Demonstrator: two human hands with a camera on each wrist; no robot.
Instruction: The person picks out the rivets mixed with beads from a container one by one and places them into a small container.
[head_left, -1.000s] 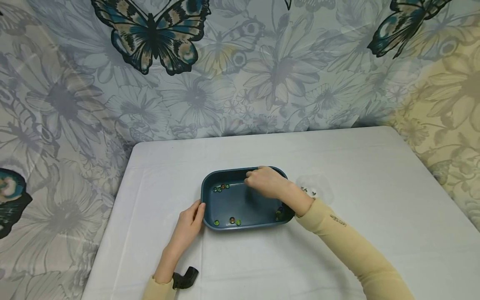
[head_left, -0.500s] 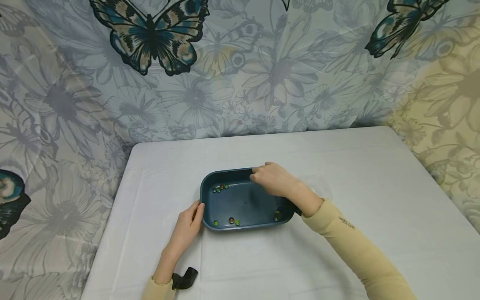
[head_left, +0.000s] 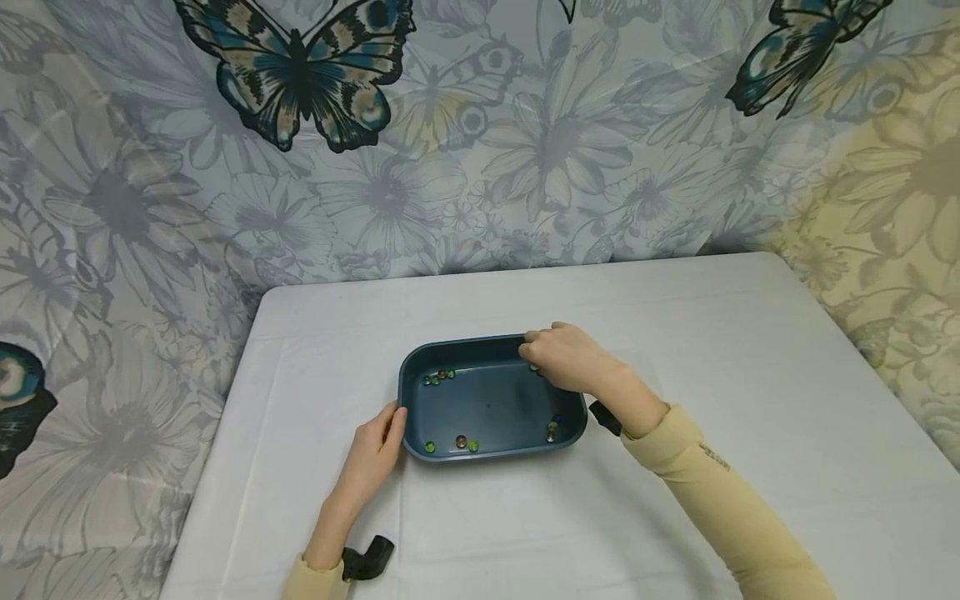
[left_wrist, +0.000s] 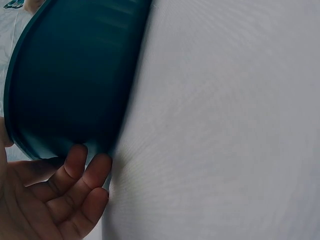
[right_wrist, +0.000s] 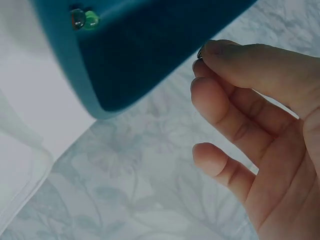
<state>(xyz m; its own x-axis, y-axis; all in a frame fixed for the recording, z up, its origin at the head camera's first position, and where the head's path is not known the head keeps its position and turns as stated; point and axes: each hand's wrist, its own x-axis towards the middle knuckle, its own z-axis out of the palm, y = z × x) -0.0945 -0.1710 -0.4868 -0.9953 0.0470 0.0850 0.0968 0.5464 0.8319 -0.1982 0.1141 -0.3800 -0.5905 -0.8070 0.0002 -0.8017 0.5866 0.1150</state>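
A dark teal rectangular tray (head_left: 495,417) sits on the table with several green and amber glass marbles in it. Some marbles (head_left: 439,377) cluster in the far left corner, and others (head_left: 467,443) lie along the near wall. A couple more (right_wrist: 84,19) rest near the right end. My left hand (head_left: 375,446) grips the tray's left end, thumb at the rim and fingers (left_wrist: 75,162) against the outer wall. Above the far right corner, my right hand (head_left: 570,358) pinches a small dark shiny marble (right_wrist: 200,53), mostly hidden between thumb and forefinger.
A white cloth covers the table (head_left: 720,333). Behind it hangs a butterfly and flower patterned backdrop (head_left: 480,167). A black wrist mount (head_left: 367,558) sits at the left wrist, and another (head_left: 604,417) at the right.
My right hand has moved right along the tray's far side toward the corner. A clear dish with small marbles, seen earlier beside the tray, is now largely behind the right arm. My left hand stays put.
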